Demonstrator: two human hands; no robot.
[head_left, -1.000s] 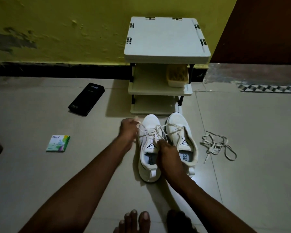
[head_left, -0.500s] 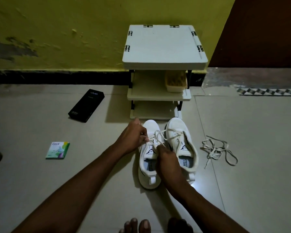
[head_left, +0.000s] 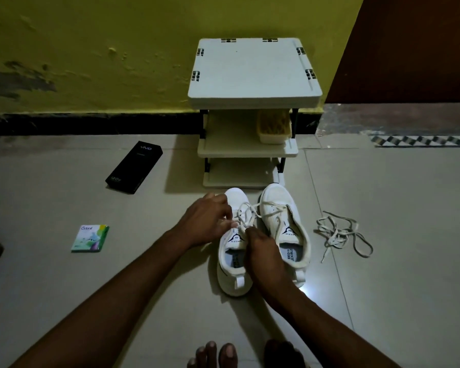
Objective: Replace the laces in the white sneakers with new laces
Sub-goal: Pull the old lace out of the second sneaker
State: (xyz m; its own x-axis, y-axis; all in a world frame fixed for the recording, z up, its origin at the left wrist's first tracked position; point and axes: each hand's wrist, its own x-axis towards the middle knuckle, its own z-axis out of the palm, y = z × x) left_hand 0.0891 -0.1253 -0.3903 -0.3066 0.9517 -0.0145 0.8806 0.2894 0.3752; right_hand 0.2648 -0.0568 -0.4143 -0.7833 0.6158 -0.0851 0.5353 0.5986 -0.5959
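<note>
white low-top sneaker [head_left: 234, 264], left of pair: long axis heel-near, toe-far, beneath both grips | left hand [head_left: 210, 221]: pinches its pale flat lace [head_left: 246, 209] at the eyelets | right hand [head_left: 263, 257]: curled round same lace by the tongue (contact partly hidden) | slack loops lie just toeward of grips | loose tangled lace [head_left: 341, 235]: well right, right hand nearer

left hand [head_left: 209, 221]: fingers [head_left: 227, 214] curled, pinching | right hand [head_left: 263, 252]: fingers [head_left: 251, 233] pinching, back of hand up | hands close together

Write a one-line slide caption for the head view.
Left hand and right hand pinch a lace on one white sneaker; loose laces lie beside.
</note>
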